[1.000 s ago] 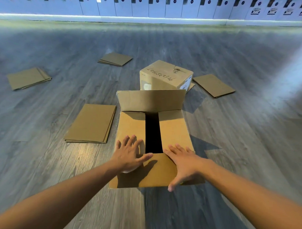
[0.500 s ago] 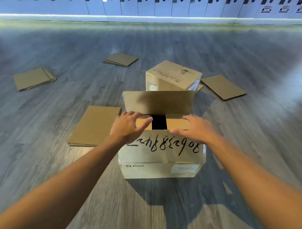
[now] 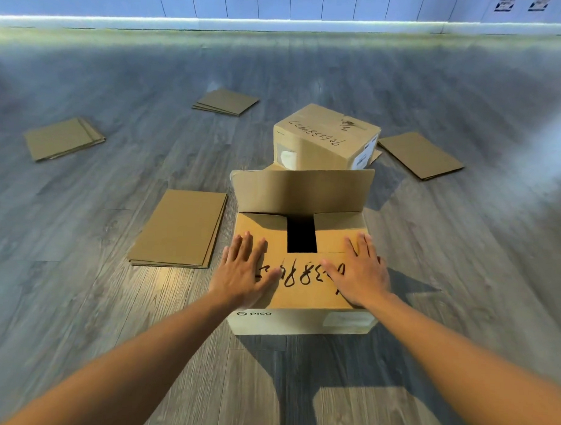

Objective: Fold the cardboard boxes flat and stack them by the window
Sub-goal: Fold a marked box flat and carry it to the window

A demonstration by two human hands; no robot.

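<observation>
While near flap lies pressed down, open box sits on floor directly ahead; closed box just behind it. Left hand, right hand: fingers straight, palms flat on flap, gripping nothing. Far flap upright, side flaps folded in, dark gap between. Judgement: box not yet collapsed. Advice: keep even pressure both sides, avoid creasing panel. Flattened stack lies near, left of box.
</observation>
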